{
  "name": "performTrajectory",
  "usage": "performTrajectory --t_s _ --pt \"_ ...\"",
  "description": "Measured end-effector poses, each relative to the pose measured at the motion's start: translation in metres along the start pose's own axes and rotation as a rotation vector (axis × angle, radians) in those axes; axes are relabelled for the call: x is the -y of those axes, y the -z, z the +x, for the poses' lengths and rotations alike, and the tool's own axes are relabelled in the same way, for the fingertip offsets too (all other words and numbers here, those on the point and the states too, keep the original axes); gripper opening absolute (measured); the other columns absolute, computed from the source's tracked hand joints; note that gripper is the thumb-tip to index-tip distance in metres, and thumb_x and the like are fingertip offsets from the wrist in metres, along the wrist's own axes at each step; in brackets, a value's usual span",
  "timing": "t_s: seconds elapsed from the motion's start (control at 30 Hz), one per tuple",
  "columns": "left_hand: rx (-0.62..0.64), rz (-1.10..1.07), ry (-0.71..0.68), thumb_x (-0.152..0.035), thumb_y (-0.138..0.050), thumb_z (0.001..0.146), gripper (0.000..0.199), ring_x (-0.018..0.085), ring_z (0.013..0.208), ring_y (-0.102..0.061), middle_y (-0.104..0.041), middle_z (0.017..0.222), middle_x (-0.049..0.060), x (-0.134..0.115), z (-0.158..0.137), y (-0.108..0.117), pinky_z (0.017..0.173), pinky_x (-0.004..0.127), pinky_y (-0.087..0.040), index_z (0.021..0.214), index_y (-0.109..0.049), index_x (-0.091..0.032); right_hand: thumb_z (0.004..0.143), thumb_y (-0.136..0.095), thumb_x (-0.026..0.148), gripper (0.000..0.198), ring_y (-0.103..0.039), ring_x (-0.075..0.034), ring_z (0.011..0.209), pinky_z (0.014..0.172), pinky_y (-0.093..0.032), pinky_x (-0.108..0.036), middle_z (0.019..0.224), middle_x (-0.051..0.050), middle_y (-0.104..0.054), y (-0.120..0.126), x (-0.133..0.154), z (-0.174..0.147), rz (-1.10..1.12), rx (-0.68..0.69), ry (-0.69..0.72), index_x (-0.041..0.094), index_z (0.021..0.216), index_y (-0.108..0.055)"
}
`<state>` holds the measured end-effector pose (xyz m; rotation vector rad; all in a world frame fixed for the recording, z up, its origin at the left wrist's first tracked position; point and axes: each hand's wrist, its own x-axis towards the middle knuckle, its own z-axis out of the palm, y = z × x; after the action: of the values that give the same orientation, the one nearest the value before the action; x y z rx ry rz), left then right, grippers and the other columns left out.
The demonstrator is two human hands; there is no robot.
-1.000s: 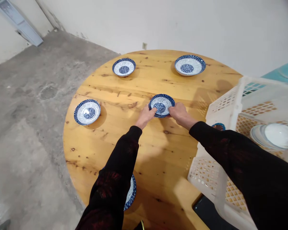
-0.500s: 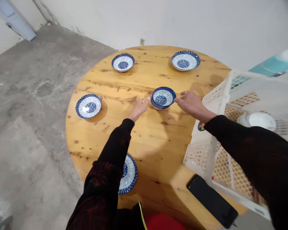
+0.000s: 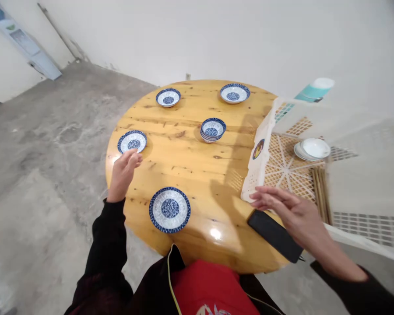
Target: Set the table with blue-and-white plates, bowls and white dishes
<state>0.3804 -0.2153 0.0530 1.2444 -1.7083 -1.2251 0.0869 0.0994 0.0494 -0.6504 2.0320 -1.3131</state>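
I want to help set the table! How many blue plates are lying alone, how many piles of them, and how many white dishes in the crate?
Single blue-patterned plates: 4
Stack of blue-patterned plates: 1, plates in it too tight to count
Stack of white dishes in the crate: 1
Total: 6

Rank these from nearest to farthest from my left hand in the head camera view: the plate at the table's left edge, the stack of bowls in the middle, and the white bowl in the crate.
1. Plate at the left edge, just beyond the left hand.
2. Stack of bowls, mid-table.
3. White bowl, in the crate on the right.
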Motion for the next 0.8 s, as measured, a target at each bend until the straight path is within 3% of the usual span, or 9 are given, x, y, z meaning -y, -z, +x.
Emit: performTrajectory --t_s 0.1,0.17,0.27,0.37,0.53,0.8 --pt "-0.154 0.058 0.095 -0.056 -0.065 0.088 0.050 0.021 0.099 -0.075 -0.078 0.108 0.009 0.021 -0.071 0.038 0.088 0.034 -0.061 0.117 -0.072 -0.017 0.065 -0.083 0.081 0.068 -0.075 -0.024 0.070 0.065 -0.065 -0.036 0.085 -0.011 -0.079 -0.007 -0.047 -0.048 0.114 0.052 -0.100 0.021 0.094 -0.077" --pt "-0.232 0.057 0.159 -0.060 -0.067 0.085 0.054 0.021 0.098 -0.075 -0.078 0.108 0.010 0.035 -0.120 0.053 0.087 0.033 -0.060 0.116 -0.071 -0.016 0.064 -0.085 0.078 0.066 -0.075 -0.023 0.071 0.067 -0.065 -0.035 0.088 -0.012 -0.079 -0.009 -0.078 -0.079 0.168 0.066 -0.163 0.020 0.094 -0.078" --pt "-0.282 0.032 0.265 -0.067 -0.071 0.079 0.059 0.021 0.096 -0.076 -0.079 0.103 0.009 0.054 -0.187 0.058 0.085 0.032 -0.060 0.110 -0.071 -0.017 0.063 -0.088 0.073 0.063 -0.075 -0.024 0.072 0.067 -0.066 -0.035 0.091 -0.012 -0.080 -0.007 -0.119 -0.120 0.234 0.056 -0.261 0.020 0.095 -0.079" --pt "-0.230 0.005 0.360 -0.069 -0.075 0.075 0.063 0.023 0.093 -0.076 -0.079 0.099 0.010 0.063 -0.237 0.046 0.082 0.032 -0.059 0.108 -0.071 -0.016 0.058 -0.091 0.069 0.060 -0.075 -0.025 0.069 0.063 -0.065 -0.035 0.086 -0.011 -0.079 -0.005 -0.152 -0.147 0.284 0.027 -0.332 0.020 0.090 -0.078" --pt "-0.097 -0.057 0.399 -0.058 -0.073 0.083 0.052 0.021 0.091 -0.076 -0.079 0.101 0.012 0.061 -0.278 0.008 0.082 0.032 -0.058 0.111 -0.072 -0.014 0.057 -0.091 0.061 0.055 -0.076 -0.024 0.068 0.059 -0.064 -0.031 0.085 -0.011 -0.079 -0.011 -0.183 -0.172 0.338 -0.002 -0.373 0.019 0.089 -0.078" --pt "0.171 -0.110 0.378 -0.032 -0.061 0.096 0.020 0.015 0.090 -0.073 -0.076 0.101 0.006 0.067 -0.294 -0.045 0.085 0.027 -0.056 0.105 -0.071 -0.017 0.058 -0.094 0.051 0.042 -0.076 -0.021 0.067 0.060 -0.065 -0.027 0.082 -0.007 -0.080 -0.013 -0.207 -0.207 0.406 -0.072 -0.440 0.022 0.084 -0.080"
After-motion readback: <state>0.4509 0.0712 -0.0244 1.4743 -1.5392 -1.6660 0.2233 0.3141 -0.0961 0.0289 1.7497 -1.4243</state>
